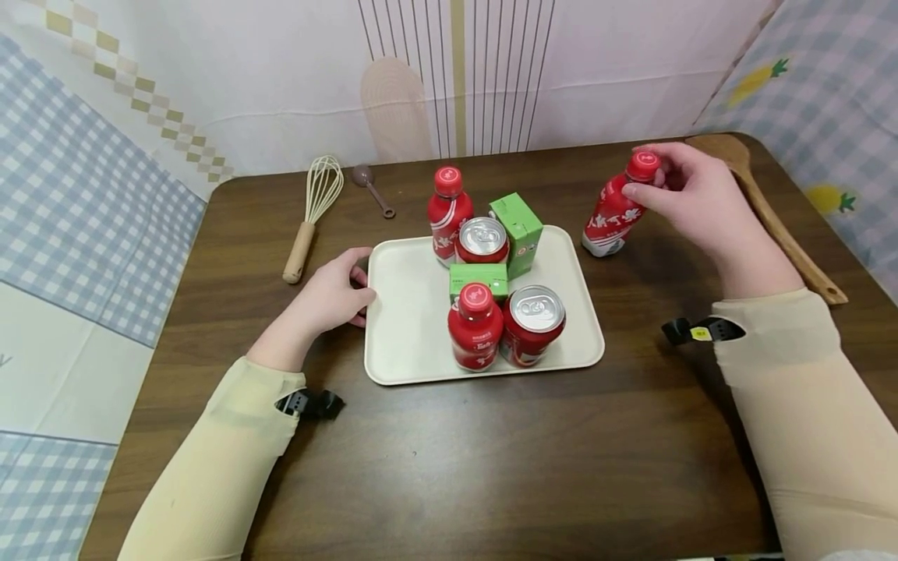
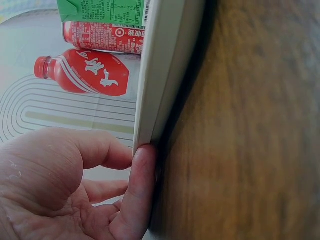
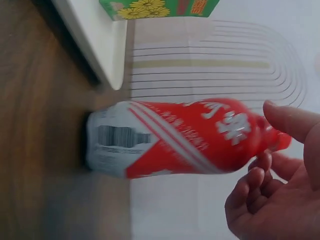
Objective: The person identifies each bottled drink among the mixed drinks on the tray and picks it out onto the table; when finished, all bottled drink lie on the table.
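In the head view, my right hand (image 1: 691,195) pinches a red plastic bottle (image 1: 612,214) by its capped neck, right of the tray. The right wrist view shows the bottle's (image 3: 175,137) white lower part with a barcode, its base close over the table. My left hand (image 1: 337,288) holds the left edge of a cream rectangular tray (image 1: 403,312), thumb and fingers at the rim. On the tray stand two more red bottles (image 1: 449,210), two red cans (image 1: 533,323) with silver tops, and two green cartons (image 1: 519,230), grouped toward its middle and right.
A whisk (image 1: 312,218) with a wooden handle and a small brown measuring spoon (image 1: 372,187) lie at the back left. Behind my right hand lies a long wooden spoon (image 1: 779,226). Patterned cloth (image 1: 281,70) hangs behind the dark wood table (image 1: 491,460).
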A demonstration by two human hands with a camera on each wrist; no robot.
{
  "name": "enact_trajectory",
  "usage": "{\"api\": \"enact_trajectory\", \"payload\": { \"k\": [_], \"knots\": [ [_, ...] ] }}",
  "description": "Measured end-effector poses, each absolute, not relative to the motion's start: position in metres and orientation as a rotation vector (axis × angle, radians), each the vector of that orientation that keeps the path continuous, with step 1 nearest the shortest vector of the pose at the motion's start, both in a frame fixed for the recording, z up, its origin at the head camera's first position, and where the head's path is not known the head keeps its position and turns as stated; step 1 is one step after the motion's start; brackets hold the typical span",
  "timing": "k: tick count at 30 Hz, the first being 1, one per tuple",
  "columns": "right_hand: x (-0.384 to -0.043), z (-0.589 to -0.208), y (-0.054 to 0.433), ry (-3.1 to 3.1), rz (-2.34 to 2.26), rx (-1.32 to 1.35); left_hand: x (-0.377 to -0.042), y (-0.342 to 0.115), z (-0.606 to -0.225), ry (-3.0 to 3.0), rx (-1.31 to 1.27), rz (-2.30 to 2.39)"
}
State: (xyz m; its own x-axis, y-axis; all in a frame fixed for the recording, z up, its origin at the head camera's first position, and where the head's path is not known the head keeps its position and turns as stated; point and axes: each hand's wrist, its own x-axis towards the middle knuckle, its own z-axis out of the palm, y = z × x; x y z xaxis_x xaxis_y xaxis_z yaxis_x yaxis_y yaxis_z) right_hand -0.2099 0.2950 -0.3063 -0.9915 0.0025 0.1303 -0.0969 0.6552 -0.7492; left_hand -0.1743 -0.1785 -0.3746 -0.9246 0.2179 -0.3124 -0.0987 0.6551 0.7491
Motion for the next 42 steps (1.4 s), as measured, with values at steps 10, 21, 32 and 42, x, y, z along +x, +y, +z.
{"api": "enact_trajectory", "payload": {
  "k": [10,21,32,42],
  "knots": [
    [-0.172,-0.268,0.259,-2.28,1.418,0.18,-0.175,-0.179,-0.375,2.502,0.085,1.158],
    [-0.128,-0.258,0.208,-2.244,1.789,0.726,-0.173,-0.179,-0.375,2.503,0.074,1.164],
    [-0.119,-0.283,0.177,-2.639,1.388,1.101,-0.174,-0.177,-0.374,2.513,0.081,1.148],
    [-0.112,-0.295,0.155,-2.648,1.349,1.162,-0.176,-0.178,-0.376,2.528,0.074,1.146]
  ]
}}
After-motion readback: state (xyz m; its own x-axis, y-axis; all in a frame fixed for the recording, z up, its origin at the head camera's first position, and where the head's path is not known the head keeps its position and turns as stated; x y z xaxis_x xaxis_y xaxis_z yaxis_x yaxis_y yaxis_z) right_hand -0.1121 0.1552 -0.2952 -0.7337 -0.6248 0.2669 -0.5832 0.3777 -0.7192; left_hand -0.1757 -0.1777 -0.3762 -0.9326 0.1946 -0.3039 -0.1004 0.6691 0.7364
